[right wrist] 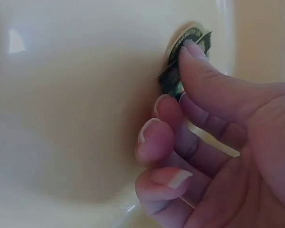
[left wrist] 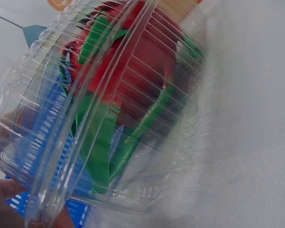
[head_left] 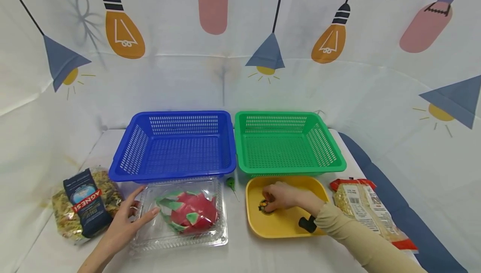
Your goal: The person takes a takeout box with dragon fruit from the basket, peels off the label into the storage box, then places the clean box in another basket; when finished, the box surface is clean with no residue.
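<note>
Left hand (head_left: 125, 223): thumb and forefinger spread, touching the clear clamshell (head_left: 180, 241)
Dragon fruit (head_left: 199, 212): inside the clamshell, left of the yellow tray (head_left: 276, 228)
Right hand (head_left: 283, 195): in the tray, thumb against the round emblem (head_left: 264, 208); cannot tell whether pinching it
Green basket (head_left: 293, 170): just behind the tray
Blue basket (head_left: 173, 176): behind-left of the tray

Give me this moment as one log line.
left hand: at left edge of clear container; dragon fruit: inside it; right hand: inside yellow tray, at round label; blue basket, green basket: side by side
</note>
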### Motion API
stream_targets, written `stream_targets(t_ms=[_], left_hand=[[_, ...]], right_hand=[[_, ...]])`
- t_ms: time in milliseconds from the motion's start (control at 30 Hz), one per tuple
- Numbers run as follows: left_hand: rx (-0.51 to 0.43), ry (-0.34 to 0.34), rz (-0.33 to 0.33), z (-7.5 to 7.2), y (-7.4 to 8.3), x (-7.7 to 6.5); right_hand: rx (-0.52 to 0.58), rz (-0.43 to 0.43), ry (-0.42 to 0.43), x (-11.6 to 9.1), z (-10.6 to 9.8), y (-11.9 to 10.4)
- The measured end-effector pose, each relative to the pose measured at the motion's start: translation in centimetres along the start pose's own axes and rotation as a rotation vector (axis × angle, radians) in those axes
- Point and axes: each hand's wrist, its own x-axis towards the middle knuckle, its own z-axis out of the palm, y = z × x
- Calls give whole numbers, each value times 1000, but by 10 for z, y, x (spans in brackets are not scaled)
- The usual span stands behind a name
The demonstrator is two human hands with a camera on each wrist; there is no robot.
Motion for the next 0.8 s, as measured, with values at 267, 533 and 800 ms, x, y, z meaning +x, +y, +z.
stream_targets(t_ms=[267,533,800], left_hand=[[3,-4,-5,-1,-1,0],[-4,-7,3,0,-2,0],[0,-7,19,-1,-4,0]], right_hand=[[21,-4,-17,-8,-6,7],[119,-26,-15,-21,-12,12],[251,-87,124,-40,-28,-9]])
